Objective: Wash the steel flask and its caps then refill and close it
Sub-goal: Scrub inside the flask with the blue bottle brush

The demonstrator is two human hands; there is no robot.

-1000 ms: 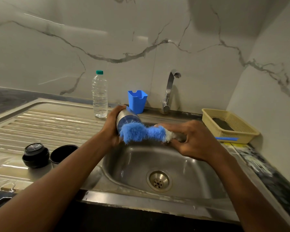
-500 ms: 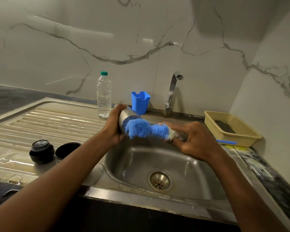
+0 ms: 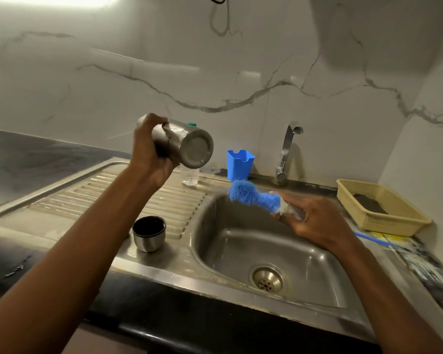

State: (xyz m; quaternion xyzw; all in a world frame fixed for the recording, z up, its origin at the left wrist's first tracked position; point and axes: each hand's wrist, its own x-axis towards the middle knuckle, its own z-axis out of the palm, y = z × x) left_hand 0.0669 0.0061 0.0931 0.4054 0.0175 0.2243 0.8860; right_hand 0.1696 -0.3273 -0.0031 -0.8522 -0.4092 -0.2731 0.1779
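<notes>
My left hand (image 3: 151,152) grips the steel flask (image 3: 187,144), lifted above the draining board and lying nearly level, its flat base turned toward me. The flask's mouth is hidden behind the hand. My right hand (image 3: 315,221) holds a blue bottle brush (image 3: 251,195) by its handle over the sink basin (image 3: 241,251), the bristle head pointing left, apart from the flask. One steel cup cap (image 3: 149,233) with a dark inside stands upright on the draining board beside the basin. The other black cap is hidden by my left arm.
A clear water bottle (image 3: 189,175) stands behind the flask, mostly hidden. A blue plastic holder (image 3: 239,164) and the tap (image 3: 287,152) sit at the sink's back edge. A yellow basket (image 3: 381,213) rests on the right counter. The drain (image 3: 266,278) lies at the basin's bottom.
The brush has come away from the flask's mouth. My left hand has raised the flask up and left, base toward me. The view has shifted closer and higher.
</notes>
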